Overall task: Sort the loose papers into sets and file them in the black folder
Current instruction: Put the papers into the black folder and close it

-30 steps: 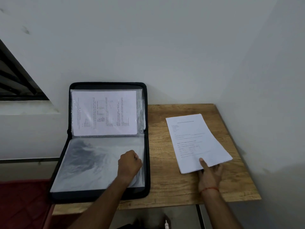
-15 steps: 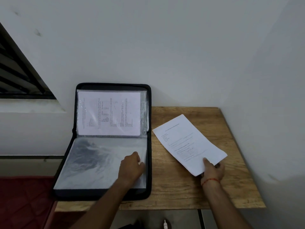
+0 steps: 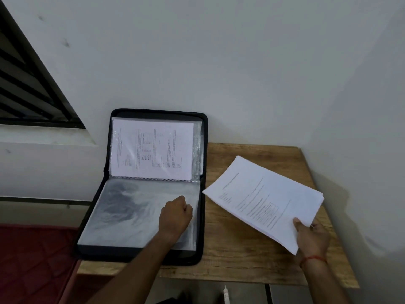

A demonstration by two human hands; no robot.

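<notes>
Two hands: apart, one at the folder and one at the papers.
Left hand [image 3: 175, 218]: fingers curled, knuckles up, on the lower sleeve [image 3: 131, 211] near its right edge; whether it pinches the plastic cannot be told.
Right hand [image 3: 311, 235]: grips the near corner of the papers, thumb on top; red thread [image 3: 313, 258] at the wrist.
Papers [image 3: 263, 198]: white printed stack, held tilted over the worktop's right part, left corner just beside the folder's rim.
Black folder [image 3: 203, 227]: open on the worktop's left part; upper half upright against the wall [image 3: 219, 62], lower half flat.
Printed sheet [image 3: 153, 150]: inside the upper clear sleeve, text sideways.
Worktop [image 3: 241, 249]: wood-grain, set in the wall corner.
</notes>
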